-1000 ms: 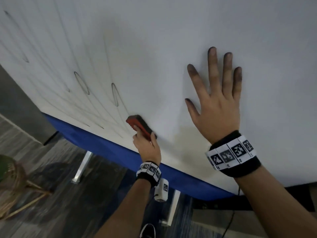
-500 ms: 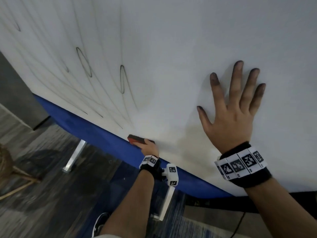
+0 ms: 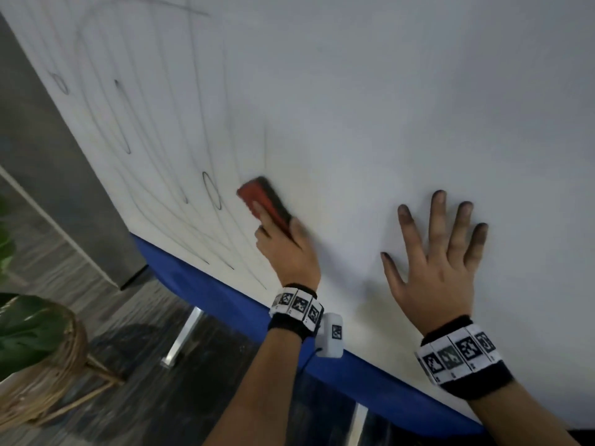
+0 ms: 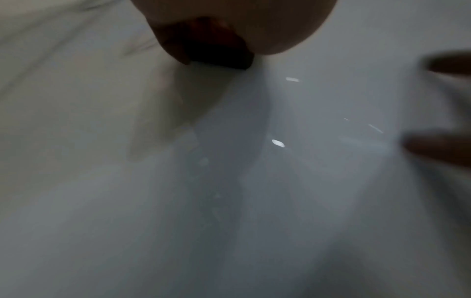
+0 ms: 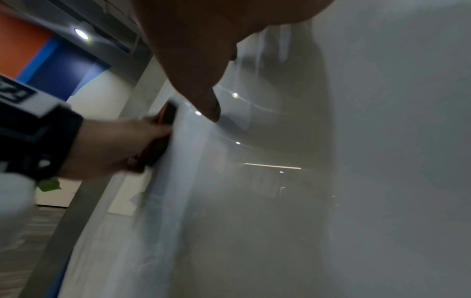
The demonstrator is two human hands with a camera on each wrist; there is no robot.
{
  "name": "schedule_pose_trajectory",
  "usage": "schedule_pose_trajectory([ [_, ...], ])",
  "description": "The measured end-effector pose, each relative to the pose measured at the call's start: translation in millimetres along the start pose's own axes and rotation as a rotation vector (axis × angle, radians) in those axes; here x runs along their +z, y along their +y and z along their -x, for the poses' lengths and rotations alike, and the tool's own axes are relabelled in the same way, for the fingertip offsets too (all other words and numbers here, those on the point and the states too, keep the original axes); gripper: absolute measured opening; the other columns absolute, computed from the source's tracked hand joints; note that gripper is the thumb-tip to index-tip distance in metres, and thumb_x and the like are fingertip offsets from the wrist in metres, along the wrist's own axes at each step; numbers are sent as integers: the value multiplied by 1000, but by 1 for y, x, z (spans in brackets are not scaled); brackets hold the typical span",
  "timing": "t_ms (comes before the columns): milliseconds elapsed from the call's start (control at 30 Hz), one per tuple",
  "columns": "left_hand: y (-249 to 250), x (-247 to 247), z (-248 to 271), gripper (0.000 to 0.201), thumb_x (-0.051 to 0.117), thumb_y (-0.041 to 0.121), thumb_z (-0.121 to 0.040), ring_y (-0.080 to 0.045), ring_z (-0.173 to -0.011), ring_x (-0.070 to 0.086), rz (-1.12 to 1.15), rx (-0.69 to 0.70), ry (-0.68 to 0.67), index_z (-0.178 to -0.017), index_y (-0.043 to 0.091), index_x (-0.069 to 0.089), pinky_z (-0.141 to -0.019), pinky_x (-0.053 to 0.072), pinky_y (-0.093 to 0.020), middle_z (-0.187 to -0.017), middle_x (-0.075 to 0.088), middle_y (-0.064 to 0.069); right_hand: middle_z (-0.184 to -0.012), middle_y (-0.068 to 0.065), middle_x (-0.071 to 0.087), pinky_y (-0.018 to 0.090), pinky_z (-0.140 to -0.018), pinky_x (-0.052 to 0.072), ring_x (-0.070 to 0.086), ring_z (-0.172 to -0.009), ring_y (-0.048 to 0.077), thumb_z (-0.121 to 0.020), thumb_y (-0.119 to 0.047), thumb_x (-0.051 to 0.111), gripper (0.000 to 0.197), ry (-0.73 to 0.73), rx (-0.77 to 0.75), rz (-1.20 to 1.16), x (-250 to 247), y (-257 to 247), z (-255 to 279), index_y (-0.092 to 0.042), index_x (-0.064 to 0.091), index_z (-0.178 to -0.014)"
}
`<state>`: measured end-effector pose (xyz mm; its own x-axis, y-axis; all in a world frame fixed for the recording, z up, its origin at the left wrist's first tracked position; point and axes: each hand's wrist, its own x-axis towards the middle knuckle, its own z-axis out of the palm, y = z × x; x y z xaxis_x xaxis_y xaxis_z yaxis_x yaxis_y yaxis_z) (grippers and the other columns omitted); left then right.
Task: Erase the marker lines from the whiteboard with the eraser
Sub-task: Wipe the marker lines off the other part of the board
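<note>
A large whiteboard [image 3: 370, 107] fills the head view, with thin black marker lines [image 3: 180, 162] and small ovals across its left part. My left hand [image 3: 283, 249] grips a red eraser [image 3: 264, 204] with a dark felt face and holds it flat against the board, just right of the lines. In the left wrist view the eraser [image 4: 216, 48] shows dark under my palm. My right hand [image 3: 434, 262] lies flat on the bare board to the right, fingers spread and smudged dark at the tips. The right wrist view shows the left hand [image 5: 114, 145] with the eraser [image 5: 165, 121] at the board.
A blue frame edge [image 3: 225, 294] runs along the board's lower side, on metal legs [image 3: 182, 336]. A grey pillar [image 3: 54, 188] stands at the left. A wicker pot with a green plant [image 3: 35, 342] sits on the dark floor at lower left.
The left hand took the eraser down to the board's lower edge, then back up onto the board beside the lines. The right hand stayed flat on the board.
</note>
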<state>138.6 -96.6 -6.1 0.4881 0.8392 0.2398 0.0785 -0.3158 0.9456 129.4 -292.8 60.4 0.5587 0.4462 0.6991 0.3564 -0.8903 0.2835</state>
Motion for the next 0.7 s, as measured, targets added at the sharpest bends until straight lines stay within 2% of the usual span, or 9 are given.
schedule_pose_trajectory([
  [67,-16,0,-8,67,40,32,-107,-46,-111,54,22,-379,34,-162,21,3,-92,44,-49,-125,51,-27,-169,14,-10,60,-124,-5,-11,-155,42,-92,-38,66,80,-29,14,-6,-5,-7,-4,-21,28,-160],
  [133,-17,-5,-16,67,37,34,-107,-48,-113,55,17,-533,14,-162,22,-1,-92,44,-49,-127,52,-29,-169,16,0,61,-124,-3,0,-153,47,-88,-34,70,77,-34,21,-20,-13,-12,-6,-23,37,-157],
  [200,0,-12,-18,69,39,35,-107,-45,-114,54,4,-424,-26,-162,23,-1,-96,44,-49,-128,51,-27,-167,16,14,57,-124,3,9,-151,48,-86,-28,72,73,-9,2,-33,-21,-14,-14,-22,44,-153],
  [333,61,-27,-19,72,48,37,-103,-25,-110,44,30,218,-54,-160,31,4,-99,40,-35,-125,45,-8,-161,16,32,49,-121,16,26,-147,40,-85,-18,71,61,108,-69,-102,-38,-16,-57,-19,55,-144],
  [367,73,-29,-28,71,48,38,-103,-23,-108,42,15,305,-38,-160,34,5,-99,38,-32,-124,43,-4,-161,17,34,49,-121,18,28,-147,38,-85,-17,70,60,129,-75,-123,-43,-17,-69,-18,55,-143],
  [433,83,-32,-53,69,47,37,-104,-27,-107,44,1,273,36,-160,36,7,-98,40,-36,-122,44,-7,-161,17,33,48,-120,19,28,-148,36,-84,-16,70,62,142,-66,-157,-53,-17,-87,-18,55,-144],
  [567,81,-41,-87,68,42,35,-106,-44,-111,50,6,-145,88,-162,27,4,-96,43,-51,-122,49,-24,-161,17,33,51,-118,24,29,-148,36,-78,-16,76,67,125,-37,-183,-69,-15,-102,-17,56,-142],
  [633,95,-45,-83,70,43,33,-106,-43,-110,50,-26,-86,38,-162,26,3,-94,43,-49,-121,48,-23,-161,16,34,51,-115,26,30,-147,36,-77,-15,77,67,136,-49,-188,-77,-13,-114,-17,57,-140],
  [700,116,-53,-78,71,47,33,-104,-32,-108,45,-7,182,-14,-160,34,4,-95,42,-40,-119,45,-14,-161,16,34,51,-115,27,30,-148,37,-77,-15,77,66,170,-49,-188,-89,-11,-135,-17,58,-140],
])
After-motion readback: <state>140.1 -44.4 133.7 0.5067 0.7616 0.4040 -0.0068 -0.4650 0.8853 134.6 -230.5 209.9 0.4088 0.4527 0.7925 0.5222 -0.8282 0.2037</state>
